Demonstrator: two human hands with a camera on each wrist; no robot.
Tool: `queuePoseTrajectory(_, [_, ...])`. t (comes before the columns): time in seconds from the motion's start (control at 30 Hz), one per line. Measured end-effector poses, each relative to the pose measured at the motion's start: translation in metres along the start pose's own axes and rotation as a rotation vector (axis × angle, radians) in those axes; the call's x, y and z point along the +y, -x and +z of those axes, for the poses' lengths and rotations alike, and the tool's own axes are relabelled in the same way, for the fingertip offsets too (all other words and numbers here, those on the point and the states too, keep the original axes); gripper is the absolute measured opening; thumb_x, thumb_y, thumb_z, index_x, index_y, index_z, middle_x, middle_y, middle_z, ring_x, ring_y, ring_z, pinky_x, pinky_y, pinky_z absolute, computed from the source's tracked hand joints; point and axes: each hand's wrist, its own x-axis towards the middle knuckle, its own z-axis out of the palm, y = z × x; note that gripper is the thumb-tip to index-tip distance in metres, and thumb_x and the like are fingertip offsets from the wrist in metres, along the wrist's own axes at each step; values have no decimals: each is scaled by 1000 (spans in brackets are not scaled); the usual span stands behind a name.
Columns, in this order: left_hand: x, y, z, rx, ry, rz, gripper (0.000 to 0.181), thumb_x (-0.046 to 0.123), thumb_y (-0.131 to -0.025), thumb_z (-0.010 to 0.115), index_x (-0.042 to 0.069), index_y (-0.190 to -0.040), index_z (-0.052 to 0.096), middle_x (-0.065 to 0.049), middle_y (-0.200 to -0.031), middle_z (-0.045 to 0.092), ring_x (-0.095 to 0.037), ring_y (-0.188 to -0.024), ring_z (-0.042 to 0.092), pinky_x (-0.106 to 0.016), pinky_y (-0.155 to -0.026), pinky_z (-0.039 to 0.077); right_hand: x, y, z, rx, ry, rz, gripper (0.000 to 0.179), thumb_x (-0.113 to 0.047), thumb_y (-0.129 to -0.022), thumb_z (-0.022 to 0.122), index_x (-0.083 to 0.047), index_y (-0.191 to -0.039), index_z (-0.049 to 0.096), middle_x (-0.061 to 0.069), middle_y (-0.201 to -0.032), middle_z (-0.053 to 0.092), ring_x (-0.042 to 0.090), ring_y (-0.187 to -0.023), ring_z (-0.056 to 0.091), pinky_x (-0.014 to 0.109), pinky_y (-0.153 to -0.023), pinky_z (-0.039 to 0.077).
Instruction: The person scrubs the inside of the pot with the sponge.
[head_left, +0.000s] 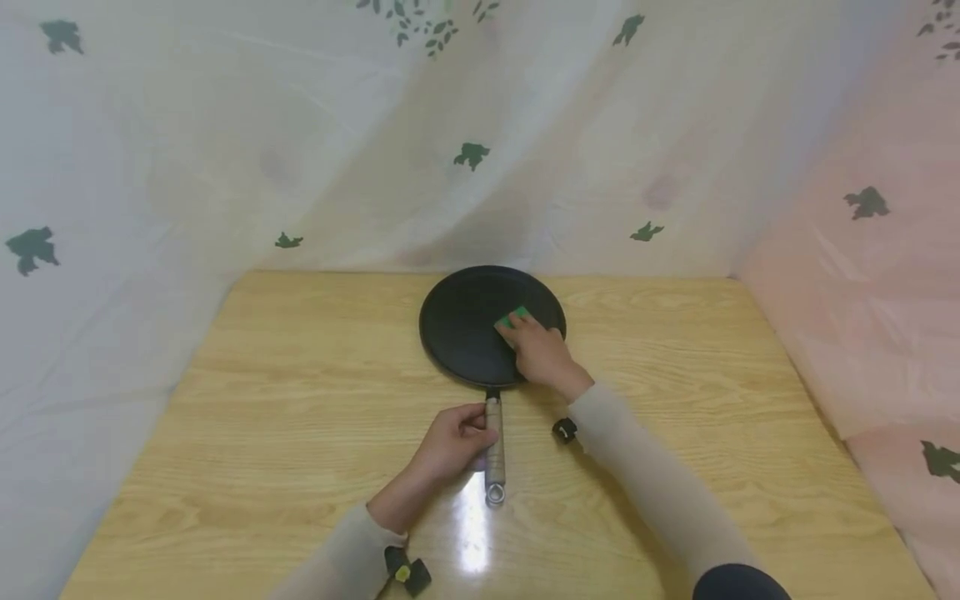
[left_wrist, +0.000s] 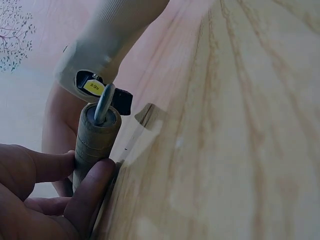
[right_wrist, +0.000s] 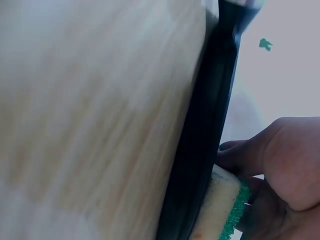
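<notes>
A round black flat pan lies on the wooden table, its wrapped handle pointing toward me and ending in a metal ring. Thumb and fingers of my left hand pinch that handle from its left side; the left wrist view shows the grip on the handle close up. My right hand holds a sponge against the right part of the cooking surface. In the right wrist view the sponge has a yellowish body and a green scouring layer, the yellowish side against the pan.
The light wooden table reaches back to a pale hanging sheet printed with green birds and leaves. A pinkish sheet hangs along the right side. Small dark devices sit at the wrists.
</notes>
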Motion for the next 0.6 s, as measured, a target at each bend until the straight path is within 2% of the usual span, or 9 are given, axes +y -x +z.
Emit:
queuePoseTrajectory(0.37, [2, -1, -1, -11, 5, 0, 49, -5, -98, 67, -20, -142, 50, -20, -107, 66, -14, -81, 68, -36, -67, 68, -17, 11, 4, -2, 15, -37, 47, -3, -108, 50, -11, -155, 53, 19, -164, 39, 39, -153, 34, 73, -112, 44])
queuePoseTrajectory(0.6, [2, -2, -1, -14, 0, 15, 50, -5, -97, 67, -21, -141, 50, -21, -106, 67, -16, -82, 70, -38, -67, 68, -25, 11, 7, -12, -26, -54, 47, -3, -108, 50, -10, -154, 54, 19, -164, 39, 40, -154, 33, 74, -114, 40])
